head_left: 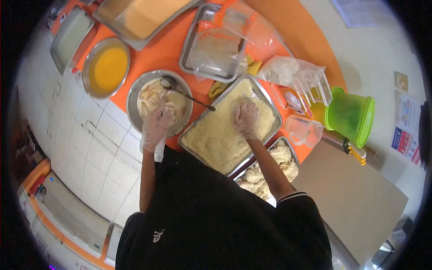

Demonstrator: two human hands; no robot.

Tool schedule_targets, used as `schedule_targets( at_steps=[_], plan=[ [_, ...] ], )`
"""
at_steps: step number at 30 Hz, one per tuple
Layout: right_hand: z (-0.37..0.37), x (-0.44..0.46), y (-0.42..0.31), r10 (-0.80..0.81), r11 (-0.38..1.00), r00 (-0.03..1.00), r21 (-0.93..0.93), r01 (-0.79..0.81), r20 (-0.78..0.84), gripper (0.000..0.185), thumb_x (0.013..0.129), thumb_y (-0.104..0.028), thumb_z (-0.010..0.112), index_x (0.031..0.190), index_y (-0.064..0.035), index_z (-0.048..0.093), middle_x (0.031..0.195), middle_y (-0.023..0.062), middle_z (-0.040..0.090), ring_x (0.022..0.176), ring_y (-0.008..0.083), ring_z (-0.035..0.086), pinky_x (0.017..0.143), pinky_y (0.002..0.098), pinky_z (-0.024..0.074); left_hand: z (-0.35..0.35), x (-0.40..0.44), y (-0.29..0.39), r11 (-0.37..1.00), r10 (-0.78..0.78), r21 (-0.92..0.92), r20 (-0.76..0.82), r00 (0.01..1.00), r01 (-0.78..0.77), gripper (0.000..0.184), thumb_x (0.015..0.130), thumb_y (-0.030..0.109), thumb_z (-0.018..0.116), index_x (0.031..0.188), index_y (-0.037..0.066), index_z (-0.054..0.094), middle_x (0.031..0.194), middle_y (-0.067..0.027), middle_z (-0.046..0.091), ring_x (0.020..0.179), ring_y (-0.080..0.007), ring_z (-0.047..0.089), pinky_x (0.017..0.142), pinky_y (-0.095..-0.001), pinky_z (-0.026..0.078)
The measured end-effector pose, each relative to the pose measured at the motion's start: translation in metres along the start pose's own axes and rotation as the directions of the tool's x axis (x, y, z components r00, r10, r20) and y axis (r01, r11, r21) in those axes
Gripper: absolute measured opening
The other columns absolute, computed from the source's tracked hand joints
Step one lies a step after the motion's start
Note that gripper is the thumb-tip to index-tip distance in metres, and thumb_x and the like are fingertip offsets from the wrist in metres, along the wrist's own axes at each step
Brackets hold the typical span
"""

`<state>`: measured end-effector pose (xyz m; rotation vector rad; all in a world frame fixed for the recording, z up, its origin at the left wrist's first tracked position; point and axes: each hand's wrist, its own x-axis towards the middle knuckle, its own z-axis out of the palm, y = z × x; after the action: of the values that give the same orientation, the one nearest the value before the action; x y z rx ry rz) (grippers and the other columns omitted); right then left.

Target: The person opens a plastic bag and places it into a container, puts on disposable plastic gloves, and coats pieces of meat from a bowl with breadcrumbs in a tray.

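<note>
My left hand [157,125], in a clear plastic glove, reaches over the near rim of a metal bowl [131,107]. Its fingers are bent together among pale, wet pieces of meat [153,94] in milky liquid; what they grip is hidden. A dark-handled ladle [191,97] leans across the bowl's right rim towards the tray. My right hand [246,119], gloved too, rests on the breadcrumbs [220,135] spread in a large metal tray [275,118]. Its fingers are curled down into the crumbs, and anything under them cannot be seen.
A smaller tray of crumb-coated pieces [281,157] stands under my right forearm. Left lies a bowl of orange liquid [108,67]. Behind are a tray with plastic bags [216,49] and a large pan [144,18]. A clear jug [303,130] and green bucket [348,114] stand right.
</note>
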<state>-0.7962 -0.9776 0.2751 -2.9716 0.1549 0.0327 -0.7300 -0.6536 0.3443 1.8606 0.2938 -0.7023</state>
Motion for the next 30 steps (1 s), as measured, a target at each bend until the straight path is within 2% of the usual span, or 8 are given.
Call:
schedule_targets(
  at_steps=[6,9,12,16,17,26,28,30],
  plan=[
    [0.009,0.014,-0.030,0.482,0.777,0.786,0.225,-0.588,0.388,0.035,0.091,-0.031,0.050,0.106,-0.0013,0.059,0.109,0.0209,0.057,0.105,0.0379,0.053,0.089,0.0497,0.0417,0.012,0.009,-0.007,0.958,0.278,0.064,0.040,0.960,-0.280,0.032,0.092,0.021,0.060,0.119,0.004,0.062,0.104,-0.0092,0.068,0.096,-0.0162,0.062,0.087,-0.0305,0.047],
    [0.023,-0.006,-0.037,0.178,0.979,0.970,-0.069,-0.192,-0.167,0.033,0.092,-0.035,0.047,0.099,-0.0055,0.060,0.102,0.0152,0.060,0.101,0.0322,0.055,0.086,0.0470,0.0429,0.011,0.000,0.008,0.969,0.243,-0.060,0.070,0.967,-0.239,0.033,0.092,0.022,0.058,0.118,0.003,0.062,0.102,-0.0092,0.068,0.094,-0.0177,0.062,0.084,-0.0329,0.048],
    [0.025,-0.002,-0.030,0.302,0.953,0.953,-0.022,-0.301,0.039,0.036,0.092,-0.038,0.047,0.106,-0.0067,0.057,0.105,0.0213,0.059,0.096,0.0396,0.058,0.083,0.0514,0.0440,0.004,0.012,-0.003,0.884,0.268,0.351,0.162,0.950,-0.309,0.032,0.093,0.021,0.057,0.119,0.002,0.060,0.105,-0.0094,0.067,0.099,-0.0202,0.062,0.088,-0.0349,0.048],
    [-0.014,0.004,-0.009,0.023,0.943,0.980,0.322,-0.087,0.197,0.035,0.093,-0.035,0.047,0.094,-0.0025,0.059,0.095,0.0189,0.061,0.091,0.0391,0.058,0.080,0.0495,0.0476,0.004,-0.014,0.014,0.866,0.308,0.390,0.080,0.948,-0.314,0.028,0.095,0.023,0.056,0.113,0.003,0.063,0.098,-0.0080,0.068,0.092,-0.0174,0.063,0.082,-0.0340,0.050],
    [0.011,-0.004,0.007,-0.184,0.960,0.981,0.203,0.192,-0.059,0.034,0.092,-0.035,0.049,0.093,-0.0027,0.059,0.094,0.0207,0.060,0.093,0.0393,0.058,0.078,0.0495,0.0473,0.004,-0.021,0.018,0.925,0.281,0.240,0.086,0.956,-0.293,0.028,0.095,0.025,0.056,0.111,0.003,0.063,0.096,-0.0079,0.067,0.089,-0.0162,0.062,0.079,-0.0332,0.050],
    [0.008,-0.014,0.003,-0.043,0.998,0.997,0.050,0.040,0.065,0.031,0.087,-0.028,0.052,0.103,-0.0019,0.060,0.103,0.0206,0.058,0.098,0.0379,0.055,0.089,0.0476,0.0431,-0.004,-0.016,-0.011,0.875,0.423,0.208,0.112,0.899,-0.438,0.027,0.091,0.019,0.055,0.109,-0.001,0.062,0.093,-0.0143,0.068,0.088,-0.0237,0.065,0.079,-0.0344,0.049],
    [0.016,-0.024,0.013,-0.049,0.995,0.996,0.081,0.055,-0.076,0.029,0.089,-0.027,0.050,0.102,-0.0021,0.059,0.104,0.0198,0.059,0.101,0.0386,0.055,0.088,0.0482,0.0430,-0.002,-0.013,-0.013,0.910,0.412,0.003,0.092,0.906,-0.414,0.028,0.092,0.021,0.054,0.110,0.000,0.062,0.093,-0.0088,0.068,0.087,-0.0165,0.063,0.079,-0.0316,0.048],
    [0.074,-0.032,0.064,0.006,0.998,0.765,-0.044,-0.045,-0.644,0.031,0.093,-0.030,0.048,0.103,-0.0031,0.060,0.106,0.0198,0.061,0.102,0.0378,0.057,0.085,0.0465,0.0439,-0.001,-0.008,-0.017,0.912,0.409,-0.002,0.076,0.909,-0.410,0.026,0.093,0.019,0.054,0.109,0.001,0.063,0.091,-0.0035,0.066,0.085,-0.0100,0.059,0.077,-0.0281,0.047]
  ],
)
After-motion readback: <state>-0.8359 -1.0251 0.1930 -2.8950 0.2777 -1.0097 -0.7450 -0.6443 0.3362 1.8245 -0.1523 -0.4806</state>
